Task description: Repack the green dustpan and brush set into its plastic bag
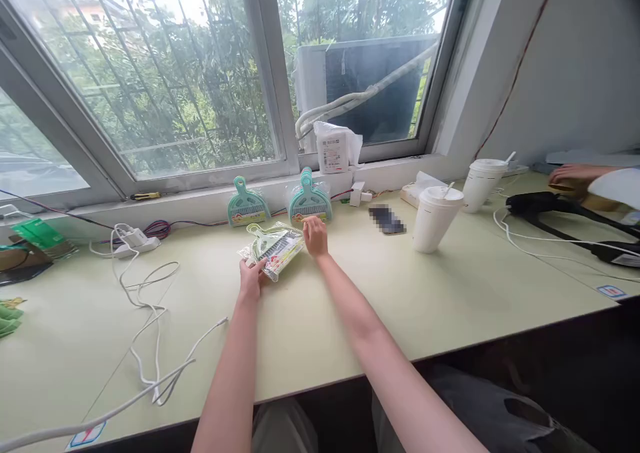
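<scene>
A pale green mini dustpan and brush set point(275, 249) in clear plastic wrap lies tilted above the table, with a printed card along its front. My left hand point(251, 278) grips its lower left edge, thumb on top. At the wrapper's upper right corner, my right hand point(315, 237) is closed, fingers curled and pinching the plastic; the fingertips are partly hidden. Behind stand more wrapped sets against the sill: a teal dustpan set point(249, 204) on the left, and a stack of teal dustpan sets point(309, 199) just beyond my right hand.
White cables point(157, 313) sprawl over the left of the table point(310, 333). On the right are a phone point(387, 219), two lidded white cups point(436, 223) and black straps point(565, 219). Another person's hand point(580, 174) rests at far right. A white package point(336, 149) stands on the sill.
</scene>
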A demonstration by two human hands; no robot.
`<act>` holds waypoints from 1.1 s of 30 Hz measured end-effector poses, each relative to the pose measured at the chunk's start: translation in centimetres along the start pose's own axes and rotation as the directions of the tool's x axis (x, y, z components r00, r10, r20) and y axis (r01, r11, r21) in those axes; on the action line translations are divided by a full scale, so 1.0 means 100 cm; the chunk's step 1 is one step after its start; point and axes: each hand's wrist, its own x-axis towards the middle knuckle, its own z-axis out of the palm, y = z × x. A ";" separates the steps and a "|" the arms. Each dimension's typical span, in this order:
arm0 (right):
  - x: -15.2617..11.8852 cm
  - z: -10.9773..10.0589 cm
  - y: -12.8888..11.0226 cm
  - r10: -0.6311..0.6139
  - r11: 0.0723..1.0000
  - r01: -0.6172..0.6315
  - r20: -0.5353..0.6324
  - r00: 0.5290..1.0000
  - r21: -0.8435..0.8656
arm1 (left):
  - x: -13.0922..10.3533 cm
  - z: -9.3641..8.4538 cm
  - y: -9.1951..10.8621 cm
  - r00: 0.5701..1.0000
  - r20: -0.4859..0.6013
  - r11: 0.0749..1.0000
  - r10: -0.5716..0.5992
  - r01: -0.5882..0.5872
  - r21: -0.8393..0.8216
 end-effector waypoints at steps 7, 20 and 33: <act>-0.052 -0.020 -0.037 -0.081 0.996 0.072 0.212 0.974 0.052 | -0.007 0.006 0.000 1.000 0.007 0.998 -0.002 0.003 -0.065; -0.058 -0.031 -0.027 0.455 0.241 -0.642 0.499 0.737 0.728 | -0.042 -0.007 0.015 0.924 0.378 0.994 -0.063 0.091 -0.055; -0.064 -0.065 -0.029 0.262 0.220 -0.677 0.626 0.735 0.703 | -0.023 -0.009 0.010 0.997 0.073 0.999 0.013 -0.016 0.046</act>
